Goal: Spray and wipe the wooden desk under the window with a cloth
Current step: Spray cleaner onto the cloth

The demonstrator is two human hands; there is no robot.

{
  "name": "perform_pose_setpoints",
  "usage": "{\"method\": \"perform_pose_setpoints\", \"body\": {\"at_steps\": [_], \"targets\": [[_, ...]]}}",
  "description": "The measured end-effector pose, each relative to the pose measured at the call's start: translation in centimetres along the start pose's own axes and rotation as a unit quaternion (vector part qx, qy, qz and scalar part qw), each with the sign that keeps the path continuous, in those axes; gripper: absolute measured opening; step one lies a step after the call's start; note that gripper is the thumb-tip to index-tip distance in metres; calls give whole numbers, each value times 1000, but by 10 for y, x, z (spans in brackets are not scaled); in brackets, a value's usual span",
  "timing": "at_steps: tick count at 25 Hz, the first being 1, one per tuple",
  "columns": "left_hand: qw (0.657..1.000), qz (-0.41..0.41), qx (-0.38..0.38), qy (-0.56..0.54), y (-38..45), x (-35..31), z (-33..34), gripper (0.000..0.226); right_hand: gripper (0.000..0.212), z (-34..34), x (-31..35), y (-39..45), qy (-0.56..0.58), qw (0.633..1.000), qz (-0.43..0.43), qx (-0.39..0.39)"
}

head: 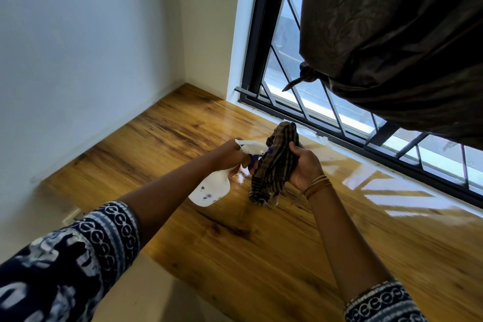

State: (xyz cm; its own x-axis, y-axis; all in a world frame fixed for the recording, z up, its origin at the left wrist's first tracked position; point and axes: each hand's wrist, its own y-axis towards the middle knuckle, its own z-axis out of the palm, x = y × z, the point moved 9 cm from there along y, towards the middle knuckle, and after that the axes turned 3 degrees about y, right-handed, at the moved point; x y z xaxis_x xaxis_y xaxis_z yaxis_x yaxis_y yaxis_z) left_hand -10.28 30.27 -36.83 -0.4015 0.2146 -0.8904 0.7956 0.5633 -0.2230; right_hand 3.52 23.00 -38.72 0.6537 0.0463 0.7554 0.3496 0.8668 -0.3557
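Above the wooden desk (235, 256), left hand (230, 155) grips the spray bottle (211, 188); right hand (304, 165) clutches the cloth (274, 165) just beside its nozzle.

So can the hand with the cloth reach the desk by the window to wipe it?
Probably yes. The right hand holds the striped cloth just above the wooden desk, and nothing lies between it and the window.
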Motion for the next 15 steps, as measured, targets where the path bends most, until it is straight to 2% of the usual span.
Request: {"method": "perform_pose_setpoints", "body": {"at_steps": [4,7,10,13,15], "targets": [[1000,1,-6,-14,2,3,-2,30,39,1,1,0,2,1000,1,-4],[1000,12,8,-9,2,-1,-1,18,38,0,1,1,0,1000,2,-6],[999,16,4,-34,3,-2,-4,24,39,-5,2,4,6,1000,3,-15],[997,17,-29,-70,8,0,-16,23,38,-12,2,8,27,999,3,-25],[995,17,-59,-85,10,-3,-29,32,38,-17,3,10,35,999,5,-24]]}}
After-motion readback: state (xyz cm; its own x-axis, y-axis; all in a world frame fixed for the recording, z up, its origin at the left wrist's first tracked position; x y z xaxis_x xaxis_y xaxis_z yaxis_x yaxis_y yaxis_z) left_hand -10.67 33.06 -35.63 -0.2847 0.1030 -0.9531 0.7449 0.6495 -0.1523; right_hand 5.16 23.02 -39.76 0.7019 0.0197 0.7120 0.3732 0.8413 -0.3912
